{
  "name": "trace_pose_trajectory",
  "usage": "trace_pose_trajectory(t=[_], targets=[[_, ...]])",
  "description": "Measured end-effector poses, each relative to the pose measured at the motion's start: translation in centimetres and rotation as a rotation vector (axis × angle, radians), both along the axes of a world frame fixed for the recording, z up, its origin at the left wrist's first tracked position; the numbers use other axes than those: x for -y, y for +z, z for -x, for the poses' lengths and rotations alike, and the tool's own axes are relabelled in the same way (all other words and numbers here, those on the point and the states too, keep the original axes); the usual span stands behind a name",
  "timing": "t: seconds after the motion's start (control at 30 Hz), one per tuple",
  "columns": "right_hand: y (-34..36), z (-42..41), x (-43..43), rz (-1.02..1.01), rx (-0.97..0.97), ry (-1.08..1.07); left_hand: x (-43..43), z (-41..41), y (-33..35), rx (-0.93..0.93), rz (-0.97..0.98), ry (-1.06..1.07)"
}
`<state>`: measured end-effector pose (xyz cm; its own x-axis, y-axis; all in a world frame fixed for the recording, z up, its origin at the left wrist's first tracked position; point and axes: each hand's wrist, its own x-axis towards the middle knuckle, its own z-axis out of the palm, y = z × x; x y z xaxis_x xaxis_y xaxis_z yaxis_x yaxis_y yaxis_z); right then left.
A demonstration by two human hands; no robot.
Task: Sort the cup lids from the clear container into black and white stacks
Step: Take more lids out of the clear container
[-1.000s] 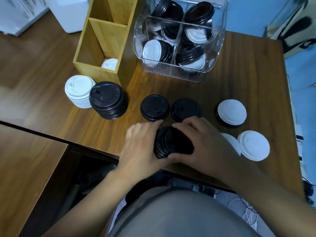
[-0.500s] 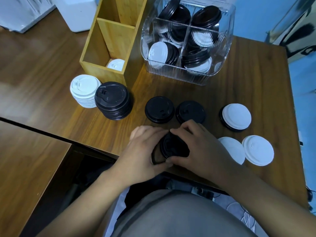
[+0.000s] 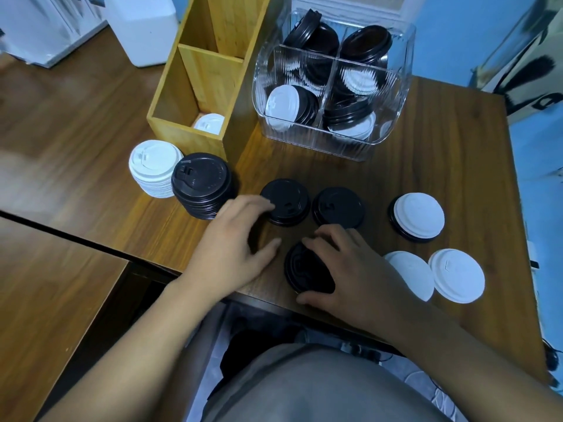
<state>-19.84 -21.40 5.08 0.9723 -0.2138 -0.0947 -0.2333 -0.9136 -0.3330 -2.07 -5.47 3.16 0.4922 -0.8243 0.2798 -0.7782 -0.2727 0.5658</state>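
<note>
Meanwhile the right hand [image 3: 350, 269] grips a small stack of black lids [image 3: 307, 269] at the table [image 3: 441, 184] edge, while the spread, empty left hand [image 3: 234, 239] fingertips touch another black lid [image 3: 285, 201]

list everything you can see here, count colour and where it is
table: one, brown wood, under everything
clear container: one, transparent ribbed plastic, far centre, four compartments holding mixed black and white lids
wooden box: one, light wood, left of the container, one white lid in its near compartment
white stack: one, white, near left of the box
black stack: one, black, touching the white stack's right side
loose black lids: two, black, side by side mid-table
white lid on a black lid: one pair, right
loose white lids: two, white, overlapping, near right
white jug: one, far left
left hand: fingertips on the left loose black lid
right hand: holding a black lid
</note>
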Motion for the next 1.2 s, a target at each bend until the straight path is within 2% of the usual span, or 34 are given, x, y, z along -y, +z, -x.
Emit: trace_pose_trajectory(t=[0.1,0.23,0.3,0.43,0.5,0.6,0.9,1.2], targets=[[-0.3,0.2,0.0,0.031,0.01,0.038,3.1,-0.2,0.5,0.066,-0.061,0.126],[-0.2,0.3,0.6,0.0,-0.003,0.054,5.8,-0.3,0.0,0.13,-0.219,0.178],[0.1,0.6,1.1,-0.005,-0.013,0.079,5.8,-0.9,0.0,0.056,-0.192,0.124],[2.0,1.0,3.1,-0.051,0.035,0.058,3.9,-2.5,0.2,-0.209,-0.156,-0.132],[2.9,0.6,4.5,-0.07,0.063,0.027,3.1,-2.7,-0.1,-0.191,-0.119,-0.138],[3.5,-0.9,5.9,-0.088,0.093,0.022,2.8,-1.8,-0.6,-0.084,-0.096,-0.014],[2.6,-7.5,5.4,-0.054,-0.008,0.196,1.8,-1.6,-0.6,-0.278,-0.075,-0.105],[1.9,-8.2,5.0,-0.065,-0.063,0.257,1.7,-1.6,-0.6,-0.252,-0.062,-0.114]])
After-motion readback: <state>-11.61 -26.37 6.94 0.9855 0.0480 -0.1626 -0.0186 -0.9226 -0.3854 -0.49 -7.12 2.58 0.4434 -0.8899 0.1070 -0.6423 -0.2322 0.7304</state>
